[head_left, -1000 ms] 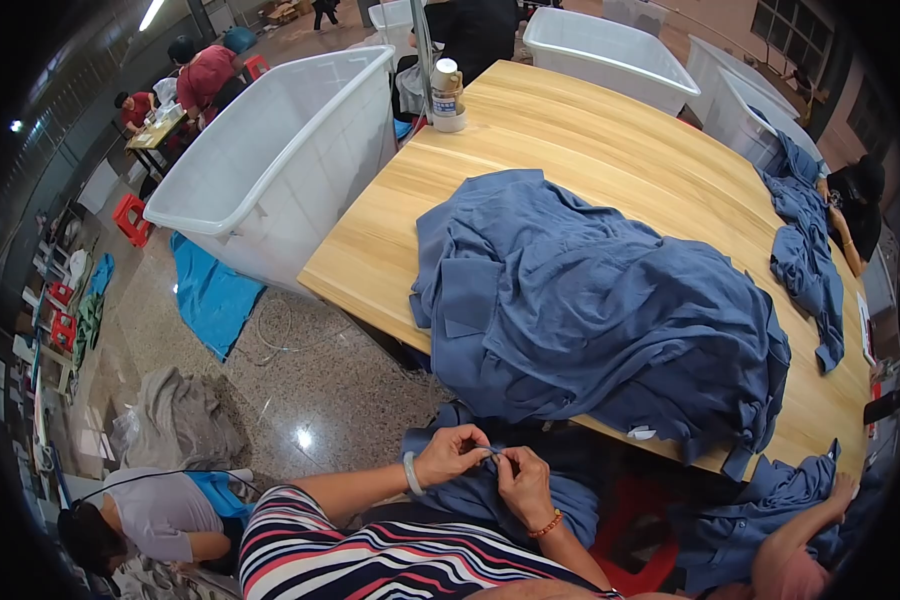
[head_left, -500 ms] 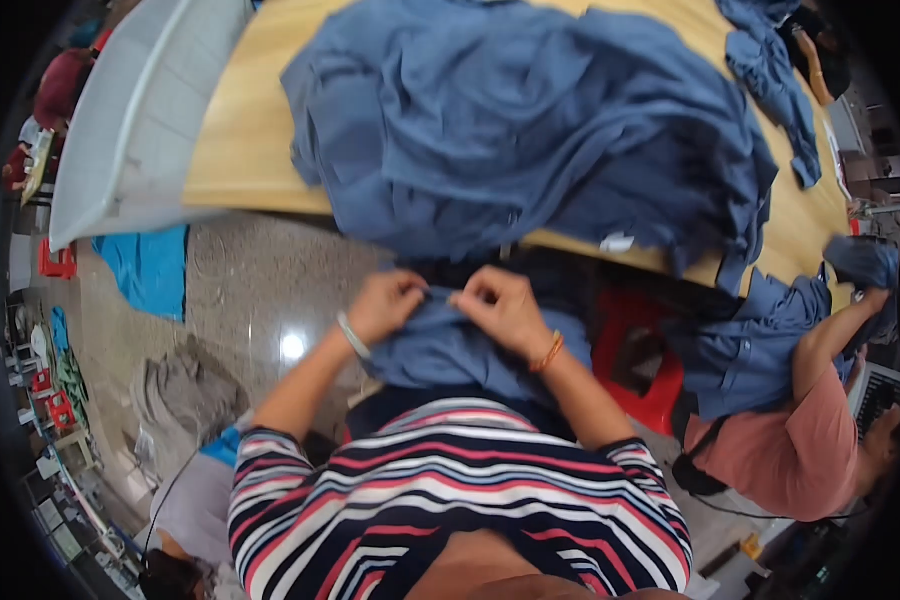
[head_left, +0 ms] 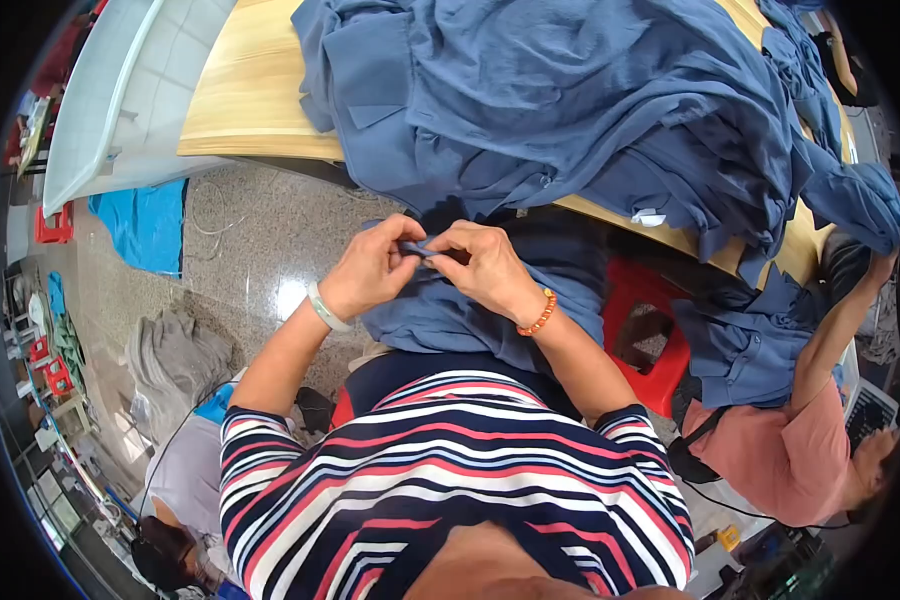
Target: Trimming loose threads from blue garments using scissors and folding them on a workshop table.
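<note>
A blue-grey garment (head_left: 425,318) lies across my lap and reaches up toward the table edge. My left hand (head_left: 375,265) pinches a small fold of its cloth between thumb and fingers. Close beside it, my right hand (head_left: 480,265) grips the same fold, with the fingertips of both hands nearly meeting. Whether a button or other small part sits in the fold is hidden by my fingers. A heap of blue-grey shirts (head_left: 550,90) lies on the table in front of me and hangs over its near edge.
The wooden table (head_left: 245,95) has a pale translucent bin (head_left: 110,100) at its left. A red stool (head_left: 660,370) stands right of my lap. A co-worker in a pink top (head_left: 770,450) handles blue garments at the right. Grey cloth (head_left: 175,355) and a blue sheet (head_left: 145,230) lie on the floor.
My hands have drawn closer together and lifted the pinched fold. At the right, the co-worker's raised hand has moved up with a blue garment. My view has shifted slightly.
</note>
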The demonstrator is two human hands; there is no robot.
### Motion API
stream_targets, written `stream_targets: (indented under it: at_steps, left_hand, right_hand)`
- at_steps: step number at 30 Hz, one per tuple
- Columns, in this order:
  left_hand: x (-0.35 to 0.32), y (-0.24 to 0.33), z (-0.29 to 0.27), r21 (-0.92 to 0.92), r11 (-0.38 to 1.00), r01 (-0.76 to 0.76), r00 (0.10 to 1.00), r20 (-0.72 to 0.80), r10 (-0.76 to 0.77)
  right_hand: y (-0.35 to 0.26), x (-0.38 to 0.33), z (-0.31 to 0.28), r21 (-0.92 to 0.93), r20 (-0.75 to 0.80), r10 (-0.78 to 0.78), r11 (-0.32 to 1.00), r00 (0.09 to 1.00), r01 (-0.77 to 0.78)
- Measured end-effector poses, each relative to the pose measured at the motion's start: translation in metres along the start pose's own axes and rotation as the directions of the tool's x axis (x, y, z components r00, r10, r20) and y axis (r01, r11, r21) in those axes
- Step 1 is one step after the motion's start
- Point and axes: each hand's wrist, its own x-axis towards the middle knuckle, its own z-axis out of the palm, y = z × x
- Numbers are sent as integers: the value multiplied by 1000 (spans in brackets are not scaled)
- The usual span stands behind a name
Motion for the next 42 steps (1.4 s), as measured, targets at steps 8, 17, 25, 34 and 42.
stream_targets:
  at_steps: [8,17,25,34,42]
  left_hand:
    - [12,-7,21,593,725,-350,871,-78,485]
    - [-16,-6,27,262,809,-527,743,-320,588]
    - [5,-25,29,-596,802,39,974,202,103]
    - [-18,-21,-6,-797,573,193,973,230,-8]
    - [-27,-12,-6,-635,755,165,974,227,-22]
  right_hand:
    - [-12,-1,7,-63,-113,-122,991,986,115]
    - [-26,2,-17,600,165,401,684,901,-414]
    - [-49,0,-19,661,204,339,645,918,-384]
    - [-33,2,-29,727,-23,364,645,931,-235]
    - [-24,-1,-13,437,-71,269,874,961,-213]
